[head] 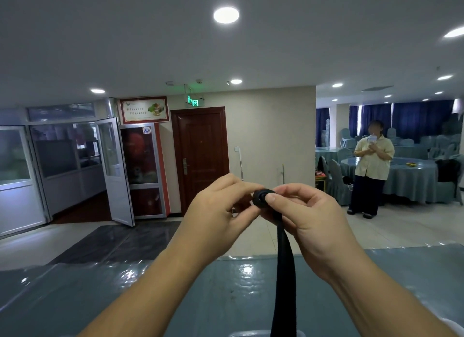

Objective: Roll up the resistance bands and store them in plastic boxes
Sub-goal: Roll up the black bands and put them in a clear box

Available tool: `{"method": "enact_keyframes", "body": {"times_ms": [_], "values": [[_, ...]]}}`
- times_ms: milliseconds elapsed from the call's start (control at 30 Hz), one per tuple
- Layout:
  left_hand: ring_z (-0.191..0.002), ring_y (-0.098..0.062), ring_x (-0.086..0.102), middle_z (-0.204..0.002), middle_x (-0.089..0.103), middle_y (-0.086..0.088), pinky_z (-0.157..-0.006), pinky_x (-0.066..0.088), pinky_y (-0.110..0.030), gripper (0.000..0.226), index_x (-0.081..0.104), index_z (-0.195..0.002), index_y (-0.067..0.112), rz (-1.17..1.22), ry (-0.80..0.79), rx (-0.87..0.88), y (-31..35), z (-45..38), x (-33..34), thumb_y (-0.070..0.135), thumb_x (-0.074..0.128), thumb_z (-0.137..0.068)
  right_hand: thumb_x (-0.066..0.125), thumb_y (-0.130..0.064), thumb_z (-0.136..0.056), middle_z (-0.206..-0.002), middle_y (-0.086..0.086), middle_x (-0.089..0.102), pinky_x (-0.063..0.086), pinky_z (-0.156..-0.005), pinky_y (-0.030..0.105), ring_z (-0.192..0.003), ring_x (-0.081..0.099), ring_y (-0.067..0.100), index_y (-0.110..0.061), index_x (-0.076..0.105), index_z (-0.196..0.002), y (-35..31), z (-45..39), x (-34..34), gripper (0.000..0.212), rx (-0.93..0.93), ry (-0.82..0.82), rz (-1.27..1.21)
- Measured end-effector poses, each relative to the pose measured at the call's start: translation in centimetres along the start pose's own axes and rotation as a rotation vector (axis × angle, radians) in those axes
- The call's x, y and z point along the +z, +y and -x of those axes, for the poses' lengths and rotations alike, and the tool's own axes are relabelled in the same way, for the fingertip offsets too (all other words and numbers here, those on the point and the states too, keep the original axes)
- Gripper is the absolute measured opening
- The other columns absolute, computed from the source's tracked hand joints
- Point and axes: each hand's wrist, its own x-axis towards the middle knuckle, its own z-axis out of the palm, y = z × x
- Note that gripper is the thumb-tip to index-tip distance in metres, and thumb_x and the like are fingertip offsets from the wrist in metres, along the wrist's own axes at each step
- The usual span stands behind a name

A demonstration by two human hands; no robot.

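I hold a black resistance band (285,274) up in front of me, above the table. Its top end is wound into a small tight roll (261,198). My left hand (221,211) pinches the roll from the left with curled fingers. My right hand (306,216) grips it from the right, thumb pressed on the roll's face. The loose tail hangs straight down past the bottom edge of the view. A rim of a clear plastic box (251,333) shows at the very bottom, partly hidden by the band.
A table with a shiny blue-grey cover (150,291) lies below my arms. A person in a pale yellow shirt (371,166) stands at the right by round covered tables and chairs. A dark wooden door (200,158) and glass doors (110,171) stand across the floor.
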Motion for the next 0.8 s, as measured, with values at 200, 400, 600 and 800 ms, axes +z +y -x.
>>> {"method": "enact_keyframes", "body": {"times_ms": [200,400,600,800], "values": [[-0.086,-0.008,0.063,-0.094,0.064,0.015,-0.068,0.052,-0.014,0.016,0.077,-0.104,0.024,0.021,0.181,-0.086,1.1,0.3,1.1,0.025,0.081,-0.089,0.078,-0.011,-0.081,-0.104,0.014,0.081,0.059,-0.096,0.045,-0.104,0.077,0.031,-0.011,0.083,-0.103,0.4,0.6,0.1,0.023,-0.046,-0.029,-0.020],[-0.081,-0.005,0.069,-0.090,0.072,0.009,-0.076,0.061,-0.029,0.019,0.067,-0.096,0.034,0.213,-0.226,-0.418,1.9,-0.5,-0.6,0.035,0.082,-0.085,0.081,-0.007,-0.088,-0.099,-0.001,0.083,0.059,-0.098,0.047,-0.101,0.078,0.021,-0.023,0.084,-0.104,0.1,0.3,-1.5,0.023,-0.091,-0.046,0.344],[-0.092,-0.006,0.075,-0.097,0.079,0.009,-0.089,0.062,-0.031,0.024,0.072,-0.103,0.024,0.343,-0.380,-0.494,1.8,-1.2,-2.4,0.027,0.087,-0.084,0.081,-0.017,-0.088,-0.098,-0.023,0.079,0.061,-0.092,0.029,-0.097,0.075,0.000,-0.043,0.078,-0.103,-2.0,1.2,-2.0,0.030,-0.217,-0.241,0.746],[-0.098,-0.005,0.074,-0.103,0.078,0.011,-0.093,0.060,-0.024,0.031,0.074,-0.111,0.031,0.396,-0.257,-0.480,2.3,-1.0,-2.1,0.019,0.085,-0.085,0.088,-0.017,-0.081,-0.092,-0.013,0.081,0.063,-0.090,0.037,-0.090,0.077,0.007,-0.031,0.077,-0.095,-2.4,1.0,-2.0,0.023,-0.250,-0.165,0.674]]}}
